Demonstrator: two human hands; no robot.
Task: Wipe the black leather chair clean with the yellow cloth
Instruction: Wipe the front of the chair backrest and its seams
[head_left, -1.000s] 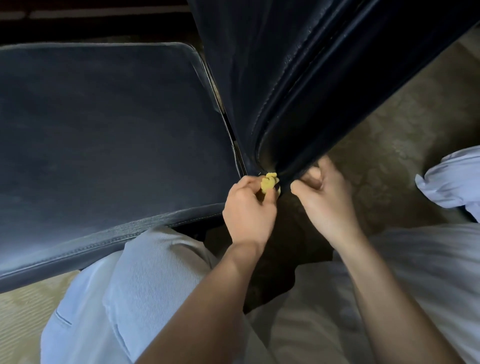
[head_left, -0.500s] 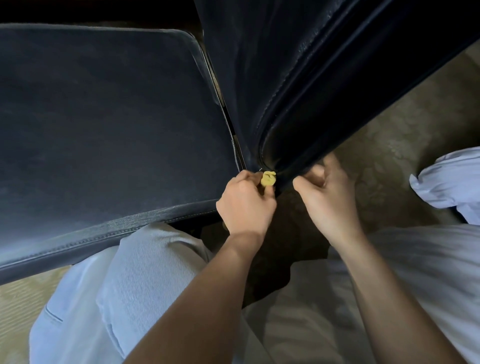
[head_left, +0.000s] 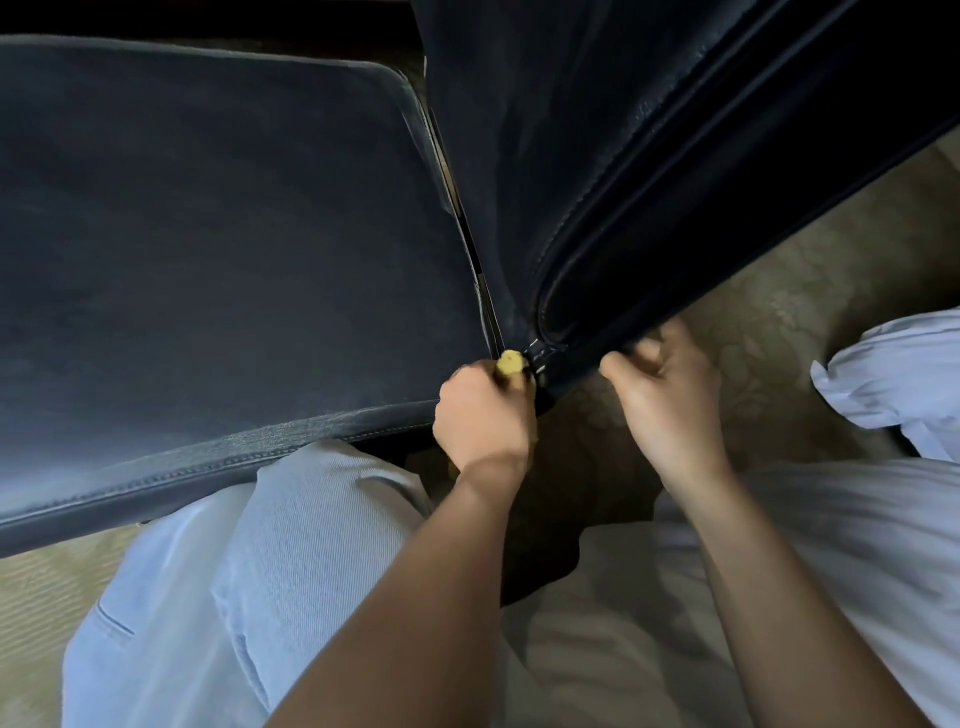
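Trousers: pale blue, fine vertical ribbing, slit pocket seam at the thigh.
Top: white, loose, softly folded.
Forearms: bare to frame edge.

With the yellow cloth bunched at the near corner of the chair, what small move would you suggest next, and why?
Probably slide the yellow cloth along the gap between the seat cushion and the upright panel: the left hand grips it bunched at the gap's near end, and the right hand grips the panel's lower edge, seemingly steadying it.
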